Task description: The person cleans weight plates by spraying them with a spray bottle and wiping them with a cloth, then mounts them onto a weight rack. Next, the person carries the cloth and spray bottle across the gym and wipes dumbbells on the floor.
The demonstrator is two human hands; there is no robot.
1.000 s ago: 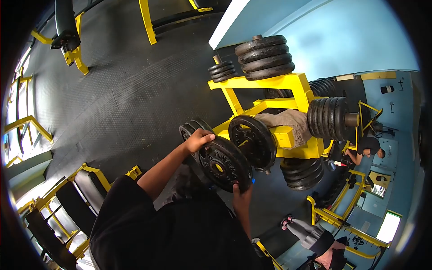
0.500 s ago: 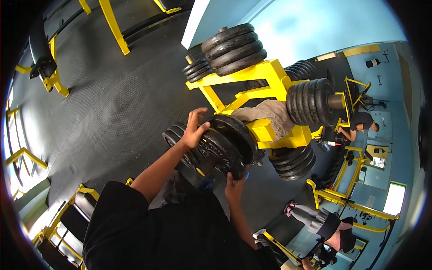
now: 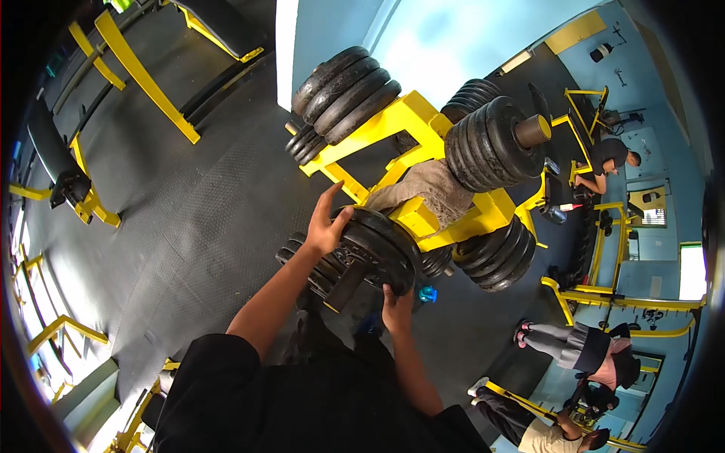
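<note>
A black weight plate [image 3: 375, 255] sits on the peg [image 3: 347, 285] of a yellow plate rack [image 3: 442, 223], close against another plate behind it. My left hand [image 3: 326, 232] is at its upper left rim, fingers stretched apart and thumb by the edge. My right hand [image 3: 397, 309] grips the lower right rim, thumb on the near face and fingers hidden behind it. A grey-brown towel [image 3: 429, 189] lies draped over the rack just beyond the plates.
More plates [image 3: 347, 94] hang on the rack's other pegs, including a thick stack [image 3: 491, 143] at right. A blue object [image 3: 428, 294] lies on the floor near my right hand. Benches [image 3: 57, 151] stand left. Several people [image 3: 563, 351] are on the right.
The front plate has moved inward along the peg, closing the gap to the plate behind it. Both hands stay at its rim. My view has shifted, and another person now shows at lower right.
</note>
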